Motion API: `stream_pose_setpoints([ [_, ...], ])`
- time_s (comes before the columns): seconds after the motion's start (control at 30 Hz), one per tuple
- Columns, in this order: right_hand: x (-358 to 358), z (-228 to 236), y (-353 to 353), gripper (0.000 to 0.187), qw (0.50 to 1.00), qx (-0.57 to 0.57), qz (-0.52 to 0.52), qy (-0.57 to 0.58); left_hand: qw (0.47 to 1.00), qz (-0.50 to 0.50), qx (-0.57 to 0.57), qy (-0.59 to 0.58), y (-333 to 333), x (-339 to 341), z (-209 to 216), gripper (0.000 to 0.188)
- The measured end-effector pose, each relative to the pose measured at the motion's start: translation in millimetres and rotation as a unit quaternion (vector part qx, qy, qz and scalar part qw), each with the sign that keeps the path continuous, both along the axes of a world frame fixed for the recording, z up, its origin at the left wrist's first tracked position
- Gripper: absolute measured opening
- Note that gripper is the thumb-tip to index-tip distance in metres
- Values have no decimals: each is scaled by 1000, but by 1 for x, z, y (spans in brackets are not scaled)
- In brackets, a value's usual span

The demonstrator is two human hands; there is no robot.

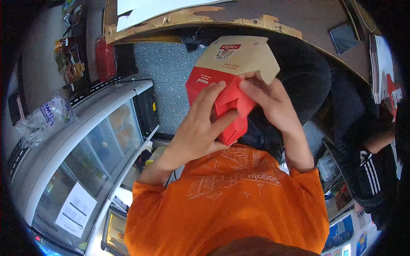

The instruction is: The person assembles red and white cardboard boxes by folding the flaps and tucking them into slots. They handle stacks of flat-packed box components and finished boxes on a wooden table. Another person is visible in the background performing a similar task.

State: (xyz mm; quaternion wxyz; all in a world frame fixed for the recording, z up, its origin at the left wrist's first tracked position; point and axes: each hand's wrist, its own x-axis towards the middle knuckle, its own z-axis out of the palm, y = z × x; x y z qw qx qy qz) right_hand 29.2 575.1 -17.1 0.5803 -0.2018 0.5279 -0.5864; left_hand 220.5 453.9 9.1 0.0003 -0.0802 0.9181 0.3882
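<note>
A red and cream cardboard food box (232, 64), partly folded, is held above my lap between both hands. Its cream part points away from me, while the red flaps (234, 123) bend toward my body. My left hand (200, 119) grips the red side, with the fingers along the panel and the thumb across a lower flap. On the other side, my right hand (273, 100) has its thumb on a red fold and its fingers behind the cream edge. The fingers behind the cardboard are partly hidden.
A wooden desk (290, 17) with a chipped edge curves across the far side, bearing a dark phone (344, 37). At left stands a glass-topped fridge (98, 149), with a plastic bag (47, 119) near it. Another person's dark-clothed leg (369, 170) is at right.
</note>
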Motion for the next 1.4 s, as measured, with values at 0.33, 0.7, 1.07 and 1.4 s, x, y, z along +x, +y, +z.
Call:
stream_pose_setpoints([
  [0.33,6,-5,-8,20,993,-14,-12,119,999,-7,31,-31,-18,2,24,59],
  [0.7,5,22,-9,27,953,-96,26,287,983,74,-84,148,-11,7,1,76],
  [1.07,10,48,-21,25,996,-40,-54,59,966,125,-61,216,-16,-18,16,76],
  [1.4,13,32,-1,15,959,-103,-59,257,926,187,226,238,-26,-34,22,65],
])
